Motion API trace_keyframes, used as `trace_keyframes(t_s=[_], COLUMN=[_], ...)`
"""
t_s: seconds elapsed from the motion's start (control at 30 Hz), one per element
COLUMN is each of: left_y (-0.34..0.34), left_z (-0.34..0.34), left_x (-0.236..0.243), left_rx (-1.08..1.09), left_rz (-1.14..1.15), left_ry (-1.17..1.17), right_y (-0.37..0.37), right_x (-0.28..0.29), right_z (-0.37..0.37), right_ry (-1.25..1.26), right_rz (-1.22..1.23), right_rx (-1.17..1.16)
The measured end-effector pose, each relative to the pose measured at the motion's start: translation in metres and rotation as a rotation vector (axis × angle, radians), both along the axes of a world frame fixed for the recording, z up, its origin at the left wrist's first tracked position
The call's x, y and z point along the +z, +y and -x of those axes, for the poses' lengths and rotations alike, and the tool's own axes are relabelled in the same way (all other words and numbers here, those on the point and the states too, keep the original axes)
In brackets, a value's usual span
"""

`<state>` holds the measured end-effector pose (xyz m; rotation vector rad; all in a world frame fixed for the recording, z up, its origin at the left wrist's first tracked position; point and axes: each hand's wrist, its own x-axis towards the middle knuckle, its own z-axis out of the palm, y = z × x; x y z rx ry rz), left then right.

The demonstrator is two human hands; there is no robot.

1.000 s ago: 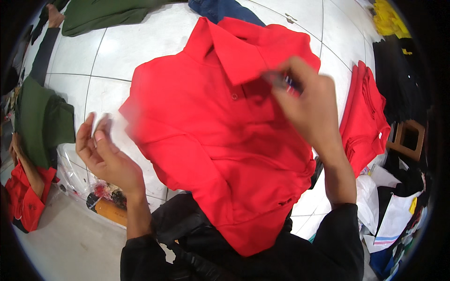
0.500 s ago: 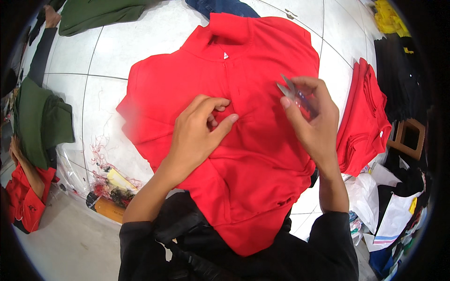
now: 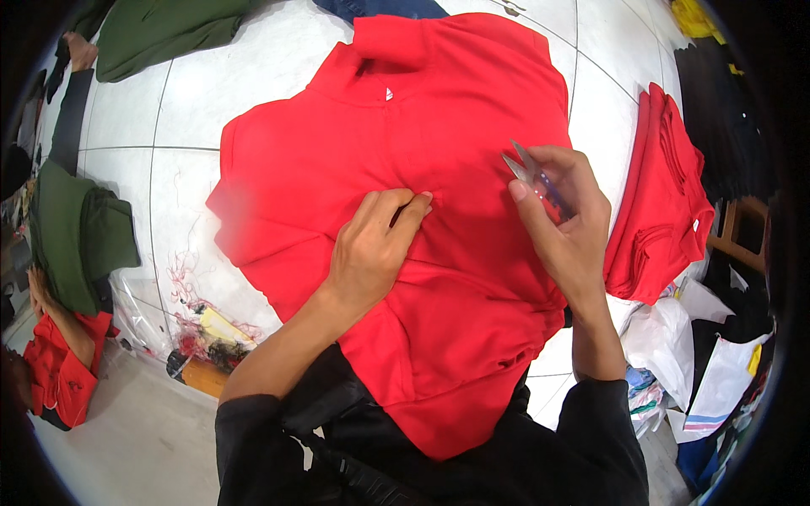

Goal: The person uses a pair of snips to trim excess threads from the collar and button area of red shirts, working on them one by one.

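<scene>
A red collared shirt lies spread over the white tiles and across my lap, its collar at the far end and a small white label inside the neck. Near the middle of its front, my left hand pinches a bit of the fabric between thumb and fingertips. Whether a loose thread is in that pinch is too small to see. My right hand holds small thread snips above the shirt's right side. Their pointed metal blades stand apart and point away from me, touching nothing.
Folded red garments lie to the right, near dark stacked clothes and a white plastic bag. Thread scraps gather at the left. Beyond them, a person's hand is beside a green garment.
My left thumb and fingers have closed together on the shirt front after being apart. The right hand keeps the snips in nearly the same place. The view has shifted slightly.
</scene>
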<state>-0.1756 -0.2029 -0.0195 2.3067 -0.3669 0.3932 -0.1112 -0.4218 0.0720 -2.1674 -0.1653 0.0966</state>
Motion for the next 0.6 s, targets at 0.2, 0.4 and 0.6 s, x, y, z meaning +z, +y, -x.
trace_keyframes(t_s=[0.2,0.4,0.6], left_y=[-0.005,0.023,0.045], left_z=[-0.007,-0.02,-0.011], left_x=[0.002,0.013,0.04], left_rx=[-0.042,-0.164,-0.155], left_rz=[-0.307,0.119,0.481], left_ry=[0.097,0.365,0.611], right_y=[0.001,0.007,0.02], right_x=[0.002,0.011,0.008], right_z=[0.005,0.012,0.025], right_ry=[0.011,0.036,-0.072], right_rz=[-0.008,0.007,0.295], right_rx=[-0.003,0.028,0.338])
